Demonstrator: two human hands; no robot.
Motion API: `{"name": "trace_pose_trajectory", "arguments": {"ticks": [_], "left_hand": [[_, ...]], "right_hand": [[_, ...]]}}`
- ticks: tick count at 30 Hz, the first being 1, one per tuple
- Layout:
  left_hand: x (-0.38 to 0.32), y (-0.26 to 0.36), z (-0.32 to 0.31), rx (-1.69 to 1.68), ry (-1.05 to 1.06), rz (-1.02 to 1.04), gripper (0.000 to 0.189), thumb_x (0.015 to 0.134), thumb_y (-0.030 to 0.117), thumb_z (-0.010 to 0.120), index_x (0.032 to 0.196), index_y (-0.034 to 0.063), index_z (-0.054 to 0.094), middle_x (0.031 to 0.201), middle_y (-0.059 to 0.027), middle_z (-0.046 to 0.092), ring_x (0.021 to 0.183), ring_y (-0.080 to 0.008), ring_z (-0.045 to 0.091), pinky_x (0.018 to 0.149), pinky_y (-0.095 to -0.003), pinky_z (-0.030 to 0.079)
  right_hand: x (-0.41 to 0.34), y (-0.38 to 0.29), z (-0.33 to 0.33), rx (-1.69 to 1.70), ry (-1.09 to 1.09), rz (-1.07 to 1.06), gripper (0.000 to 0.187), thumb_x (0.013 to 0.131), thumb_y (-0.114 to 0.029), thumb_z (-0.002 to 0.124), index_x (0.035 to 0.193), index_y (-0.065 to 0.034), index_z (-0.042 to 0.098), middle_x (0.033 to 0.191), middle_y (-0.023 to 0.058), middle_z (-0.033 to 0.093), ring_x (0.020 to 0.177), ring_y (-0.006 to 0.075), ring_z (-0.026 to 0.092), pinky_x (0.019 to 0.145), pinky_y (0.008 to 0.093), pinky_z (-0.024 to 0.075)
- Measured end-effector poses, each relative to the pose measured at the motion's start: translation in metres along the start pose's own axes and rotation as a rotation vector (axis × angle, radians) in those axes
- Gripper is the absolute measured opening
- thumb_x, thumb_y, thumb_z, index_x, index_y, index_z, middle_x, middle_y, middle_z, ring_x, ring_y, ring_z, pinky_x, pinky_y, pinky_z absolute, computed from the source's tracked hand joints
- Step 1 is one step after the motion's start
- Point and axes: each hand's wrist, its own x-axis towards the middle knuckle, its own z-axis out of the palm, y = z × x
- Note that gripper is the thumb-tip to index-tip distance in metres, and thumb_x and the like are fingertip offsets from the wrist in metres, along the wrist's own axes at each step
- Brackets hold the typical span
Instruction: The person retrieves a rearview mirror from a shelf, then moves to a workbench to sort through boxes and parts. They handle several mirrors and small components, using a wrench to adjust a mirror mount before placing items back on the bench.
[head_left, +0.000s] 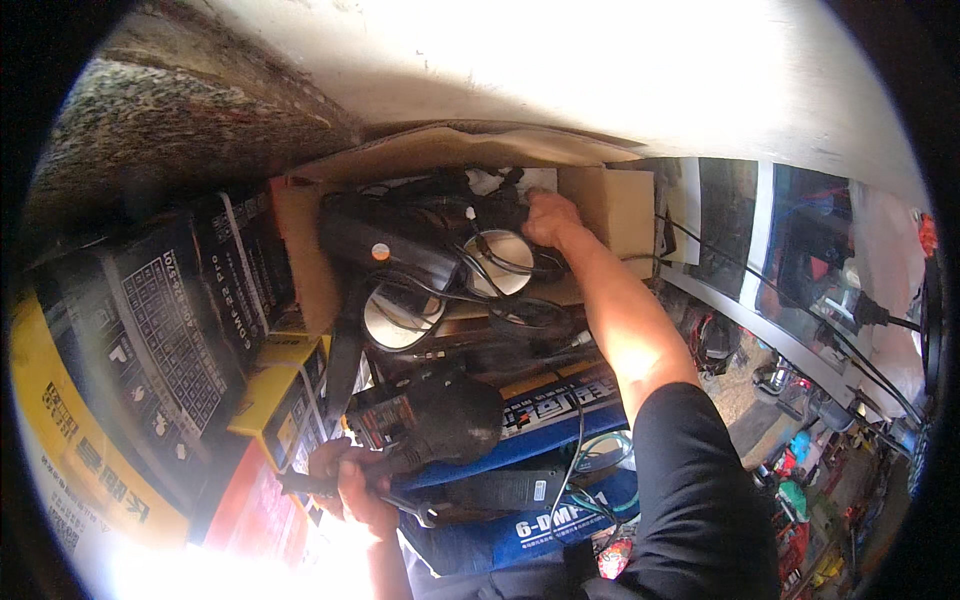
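Note:
My right hand (551, 217) reaches into an open cardboard box (628, 214), at dark parts near its back wall; what its fingers touch is hidden. Inside or over the box lie two round mirrors (405, 319) (501, 262), a dark plastic case with an orange-white sticker (381, 251) and tangled black cables (525, 309). At the lower left my left hand (349, 480) is closed around a dark handle-like part (300, 484) and an open-end wrench (424, 514). A dark rounded part (457, 424) with a label lies just beyond that hand.
Large printed battery cartons (172, 322) and a yellow box (281, 375) stand at the left. Blue battery packages (525, 450) lie below the cardboard box, with a black charger-like case (495, 491) and green cables (600, 487) on them. Glass panes and hanging cables are at the right.

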Motion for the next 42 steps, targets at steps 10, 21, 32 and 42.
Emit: {"name": "trace_pose_trajectory", "arguments": {"ticks": [10,21,32,42], "left_hand": [[0.000,0.004,0.005,-0.016,0.008,0.054,0.047,0.085,0.045,0.059,0.099,0.0005,0.056,0.062,-0.0078,0.058,0.042,-0.0102,0.045,0.040,-0.0218,0.034],[-0.001,-0.006,-0.001,-0.014,0.039,0.012,0.056,0.082,0.052,0.062,0.100,-0.0004,0.055,0.063,-0.0070,0.057,0.042,-0.0106,0.046,0.040,-0.0219,0.036],[-0.004,0.001,0.005,0.024,0.007,0.078,0.040,0.088,0.039,0.055,0.101,0.0007,0.053,0.062,-0.0062,0.057,0.042,-0.0078,0.042,0.039,-0.0219,0.032],[0.000,0.001,0.004,0.041,-0.032,0.074,0.050,0.086,0.048,0.059,0.106,0.0017,0.054,0.066,-0.0070,0.060,0.047,-0.0096,0.047,0.042,-0.0224,0.033]], "right_hand": [[-0.072,0.004,-0.031,0.104,0.074,-0.423,0.050,0.072,-0.017,0.069,0.117,0.0036,0.063,0.120,0.0283,0.059,0.112,0.0428,0.059,0.096,0.0460,0.0496],[0.049,-0.003,0.031,0.016,-0.053,-0.326,0.035,0.085,-0.016,0.061,0.117,-0.0033,0.064,0.115,0.0265,0.065,0.111,0.0420,0.061,0.093,0.0459,0.0489],[0.021,-0.010,-0.005,-0.091,-0.056,-0.110,0.037,0.083,-0.023,0.060,0.114,-0.0048,0.068,0.117,0.0214,0.067,0.109,0.0365,0.065,0.092,0.0463,0.0519],[-0.046,-0.034,-0.031,-0.032,0.164,-0.237,0.043,0.082,-0.029,0.071,0.118,-0.0086,0.064,0.111,0.0226,0.067,0.106,0.0408,0.064,0.091,0.0495,0.0516]]}}
